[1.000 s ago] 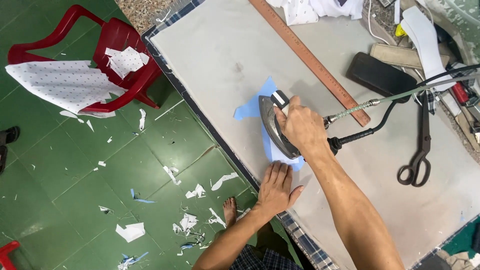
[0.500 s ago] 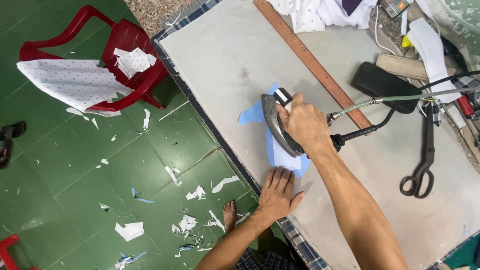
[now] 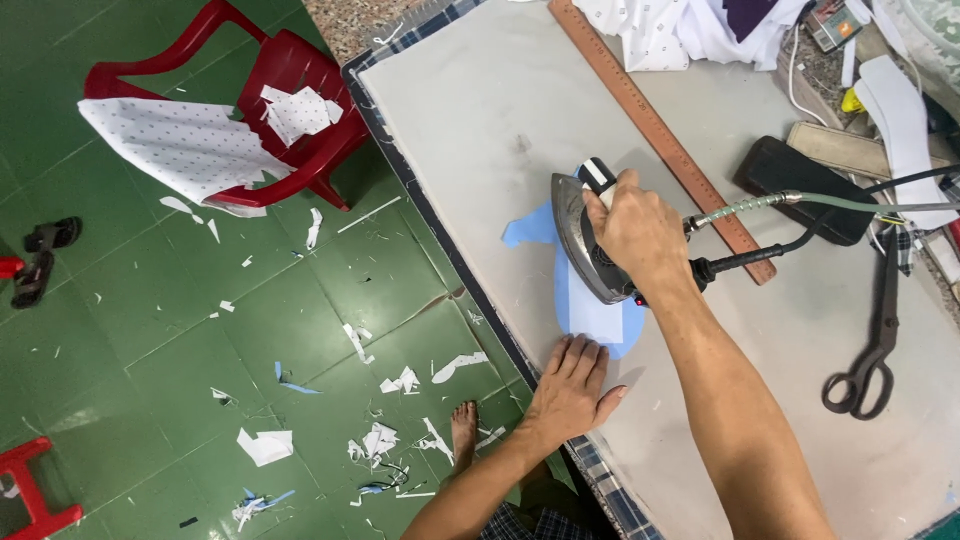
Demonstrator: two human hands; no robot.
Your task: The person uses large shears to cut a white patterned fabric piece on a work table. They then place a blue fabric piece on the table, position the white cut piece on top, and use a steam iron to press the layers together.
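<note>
Floor: I see green tiles strewn with white scraps; a red plastic chair (image 3: 290, 110) draped in dotted white cloth
Left hand (image 3: 575, 390): flat, fingers spread, pinning the light blue fabric piece (image 3: 585, 310) at the surface (image 3: 480, 120) edge
Right hand (image 3: 640, 235): wrapped around the metal iron (image 3: 585, 245) atop the fabric; slid slightly nearer since earlier
Right side: wooden ruler (image 3: 650, 125); black scissors (image 3: 870, 350)

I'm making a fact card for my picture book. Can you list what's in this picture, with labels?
Right hand: grips the iron
Iron: sits on the blue fabric piece
Left hand: flat on the table edge, at the fabric's near end
Beside: wooden ruler, black scissors
Floor: red chair, scattered scraps
</note>
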